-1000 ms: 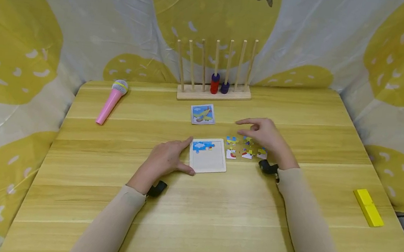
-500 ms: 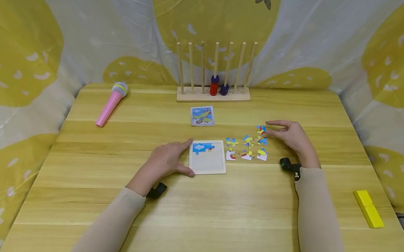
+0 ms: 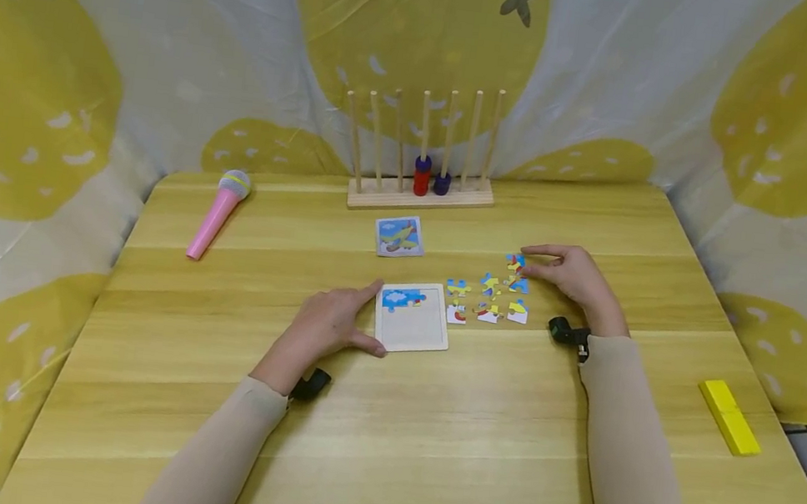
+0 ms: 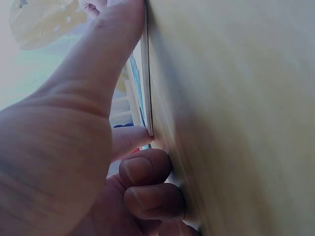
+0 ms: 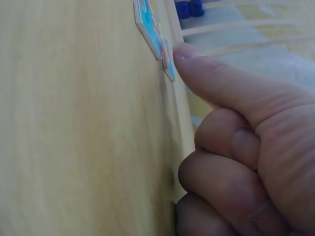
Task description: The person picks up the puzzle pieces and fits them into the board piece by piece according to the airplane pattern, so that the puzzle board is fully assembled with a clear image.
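Observation:
Thumb and index finger spread, my left hand point(image 3: 327, 318) holds the pale square puzzle board point(image 3: 414, 333) by its left corners. Blue sky-and-cloud pieces point(image 3: 402, 299) fill the board's upper left. Several loose jigsaw pieces point(image 3: 488, 315) lie to the board's right. My right hand point(image 3: 576, 282) is at the farthest piece point(image 3: 515, 261), index and thumb apart around its right end. In the right wrist view the thumb point(image 5: 206, 69) is close to that piece, and the other fingers are curled; the index finger is hidden. No piece is seen lifted.
A picture card point(image 3: 399, 237) with an airplane lies behind the board. Farther back stands a wooden peg rack point(image 3: 421, 201) with red and blue beads. A pink toy microphone point(image 3: 214, 220) lies at the left, and a yellow block point(image 3: 731, 417) near the right edge.
My right hand has moved right, from above the loose pieces to the far-right one, uncovering several pieces. In the last half second it has barely moved. The left hand stays at the board.

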`<state>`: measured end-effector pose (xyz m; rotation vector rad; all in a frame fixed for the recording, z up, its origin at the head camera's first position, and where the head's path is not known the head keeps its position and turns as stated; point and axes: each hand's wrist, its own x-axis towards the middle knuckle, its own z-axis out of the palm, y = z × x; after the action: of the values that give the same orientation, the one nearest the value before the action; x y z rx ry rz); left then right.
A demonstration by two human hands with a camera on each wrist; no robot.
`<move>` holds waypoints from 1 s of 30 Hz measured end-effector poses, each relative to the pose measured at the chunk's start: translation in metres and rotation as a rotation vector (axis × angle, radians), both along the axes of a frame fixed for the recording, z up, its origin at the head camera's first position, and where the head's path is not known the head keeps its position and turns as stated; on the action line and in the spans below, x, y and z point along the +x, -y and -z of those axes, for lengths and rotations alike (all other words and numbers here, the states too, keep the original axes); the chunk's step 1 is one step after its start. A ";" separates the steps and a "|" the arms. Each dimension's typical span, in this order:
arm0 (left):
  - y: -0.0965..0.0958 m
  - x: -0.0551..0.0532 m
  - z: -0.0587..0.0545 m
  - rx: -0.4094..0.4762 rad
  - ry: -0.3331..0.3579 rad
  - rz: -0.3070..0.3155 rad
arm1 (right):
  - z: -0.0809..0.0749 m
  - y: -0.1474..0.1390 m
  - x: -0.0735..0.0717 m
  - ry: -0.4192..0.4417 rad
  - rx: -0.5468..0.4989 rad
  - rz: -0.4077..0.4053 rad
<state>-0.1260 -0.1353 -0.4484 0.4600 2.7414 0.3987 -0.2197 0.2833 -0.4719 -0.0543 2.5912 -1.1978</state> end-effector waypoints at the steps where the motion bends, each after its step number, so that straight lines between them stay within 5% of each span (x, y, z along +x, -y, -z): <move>1: 0.001 0.000 0.000 0.000 0.000 -0.002 | 0.000 0.001 -0.001 -0.001 0.001 -0.001; 15: 0.002 0.001 0.001 0.014 -0.001 -0.011 | 0.000 0.004 -0.001 0.037 -0.005 0.004; 30: 0.002 0.000 0.002 0.021 0.004 -0.015 | 0.001 0.009 -0.001 -0.034 0.104 0.003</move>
<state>-0.1262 -0.1370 -0.4505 0.4431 2.7406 0.4320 -0.2210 0.2740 -0.4733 -0.0503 2.6791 -1.0704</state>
